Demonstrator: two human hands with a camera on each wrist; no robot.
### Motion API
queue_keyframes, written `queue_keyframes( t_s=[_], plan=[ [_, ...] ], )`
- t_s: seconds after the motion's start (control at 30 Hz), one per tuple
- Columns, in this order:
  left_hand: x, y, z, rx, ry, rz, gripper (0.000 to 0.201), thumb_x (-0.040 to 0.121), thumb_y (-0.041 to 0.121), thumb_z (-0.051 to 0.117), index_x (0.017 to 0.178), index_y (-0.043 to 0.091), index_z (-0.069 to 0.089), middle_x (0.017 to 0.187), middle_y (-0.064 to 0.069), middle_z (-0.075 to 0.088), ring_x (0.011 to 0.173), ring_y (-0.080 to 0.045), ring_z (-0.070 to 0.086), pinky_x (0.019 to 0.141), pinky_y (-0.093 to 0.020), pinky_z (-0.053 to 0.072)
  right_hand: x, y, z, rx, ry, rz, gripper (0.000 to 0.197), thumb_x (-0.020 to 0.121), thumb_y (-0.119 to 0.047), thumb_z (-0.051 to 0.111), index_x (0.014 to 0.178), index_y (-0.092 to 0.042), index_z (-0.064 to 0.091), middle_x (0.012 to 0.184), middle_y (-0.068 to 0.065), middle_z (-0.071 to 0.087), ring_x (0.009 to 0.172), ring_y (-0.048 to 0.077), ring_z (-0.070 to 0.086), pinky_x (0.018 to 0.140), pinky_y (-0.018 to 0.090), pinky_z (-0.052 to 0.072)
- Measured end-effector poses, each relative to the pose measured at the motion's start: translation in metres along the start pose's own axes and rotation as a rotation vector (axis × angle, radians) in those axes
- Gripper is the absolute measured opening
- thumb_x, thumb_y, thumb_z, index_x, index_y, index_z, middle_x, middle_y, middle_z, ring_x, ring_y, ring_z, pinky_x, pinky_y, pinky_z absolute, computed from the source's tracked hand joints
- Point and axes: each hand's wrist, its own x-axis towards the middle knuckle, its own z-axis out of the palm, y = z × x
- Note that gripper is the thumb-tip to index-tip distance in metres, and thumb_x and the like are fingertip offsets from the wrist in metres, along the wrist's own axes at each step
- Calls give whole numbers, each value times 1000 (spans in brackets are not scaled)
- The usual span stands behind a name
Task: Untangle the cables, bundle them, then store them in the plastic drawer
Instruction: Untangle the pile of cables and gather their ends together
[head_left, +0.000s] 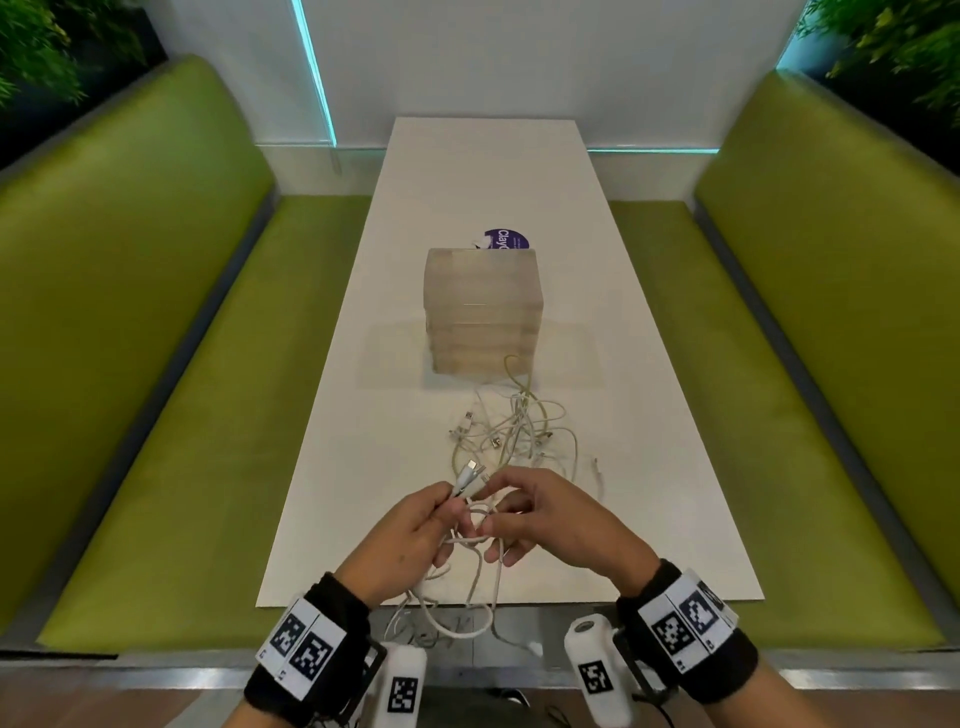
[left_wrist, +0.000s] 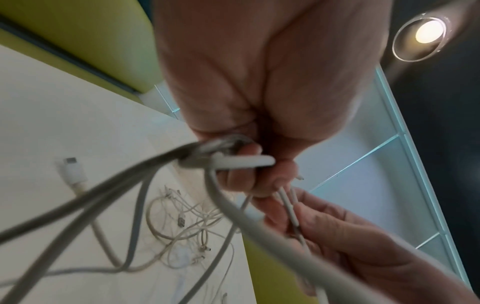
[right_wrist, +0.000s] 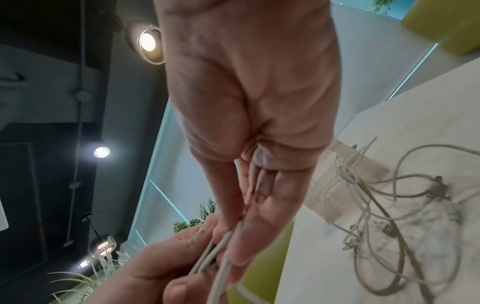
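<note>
Gripping gathered white cable (head_left: 470, 540) ends together, the left hand (head_left: 410, 530) steadies them while the right hand (head_left: 540, 514) pinches a strand, seemingly forming a bundle clear of the tangled pile (head_left: 511, 431) before the plastic drawer (head_left: 483, 306).

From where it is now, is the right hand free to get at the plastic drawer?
Probably not yet: the right hand is busy with the cable, and the tangled pile lies before the plastic drawer.
</note>
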Motion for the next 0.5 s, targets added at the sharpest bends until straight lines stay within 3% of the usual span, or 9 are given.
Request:
queue_keyframes(
  t_s=[0.1,0.2,0.27,0.33,0.5],
  plan=[
    [-3,-3,6,15,-15,-25,29,94,39,41,79,23,60,67,-5,59,52,-16,45,51,-27,36,-1,8,-3,9,15,32,45,84,-7,68,125,-12,50,83,17,70,75,33,70,66,34,58],
    [-6,2,10,-19,-94,-51,30,100,30,40,85,13,59,79,-22,65,52,-17,48,52,-29,37,-2,15,-6,18,-23,29,52,85,-7,67,134,-10,49,82,12,67,68,23,67,62,28,55],
    [-8,6,12,-67,-118,-58,28,102,21,38,89,3,55,79,-15,68,52,-16,51,50,-26,39,-3,16,-8,28,-53,10,35,87,-7,65,122,-8,60,84,10,66,67,18,64,63,26,53],
    [-9,9,14,-113,-119,-61,27,102,19,37,90,1,53,79,-11,69,50,-17,52,47,-24,39,-5,17,-10,33,-91,3,21,89,-9,62,109,-8,69,86,8,68,67,14,62,65,24,51],
    [-8,3,17,-114,-36,-120,28,102,26,37,89,4,49,69,-4,64,52,-26,58,46,-28,40,-3,23,-6,34,-37,-38,20,88,-10,64,106,-8,72,89,16,70,71,15,62,62,24,48]
  ],
)
